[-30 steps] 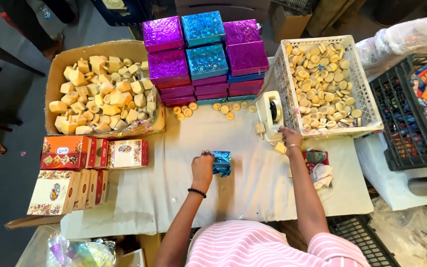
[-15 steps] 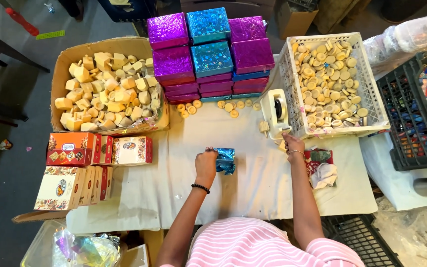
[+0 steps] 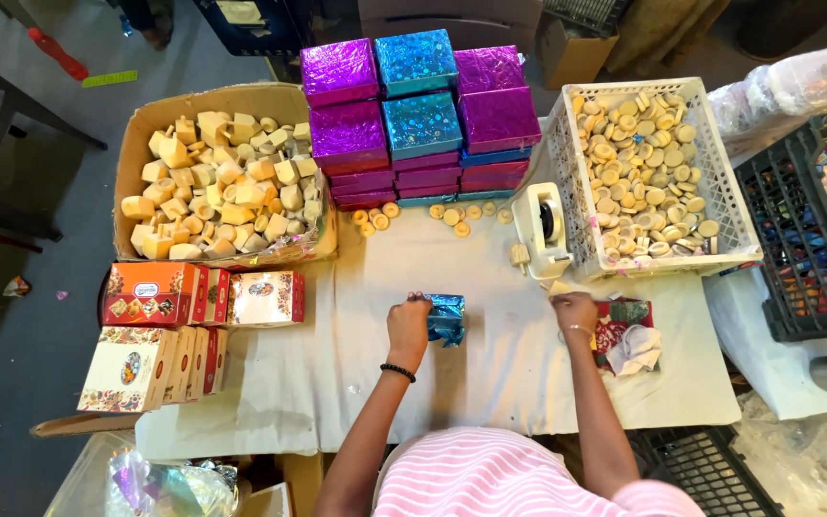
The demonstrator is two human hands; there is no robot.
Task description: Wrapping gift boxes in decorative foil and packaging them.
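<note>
Our left hand [image 3: 408,324] grips a small box in shiny blue foil [image 3: 447,319] on the white-covered table [image 3: 490,364]; our right hand [image 3: 574,310], fingers curled (on what we cannot tell), rests near the tape dispenser [image 3: 542,228]. A cardboard box [image 3: 136,134] holds pale blocks [image 3: 217,187]; a white crate [image 3: 567,153] holds round discs [image 3: 638,172], beside stacked purple and blue gift boxes [image 3: 418,115].

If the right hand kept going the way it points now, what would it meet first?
The right hand points up the table toward the white tape dispenser, which looks like the first thing in its line; the white plastic crate of round pieces sits just beyond. Depth is unclear.
</note>
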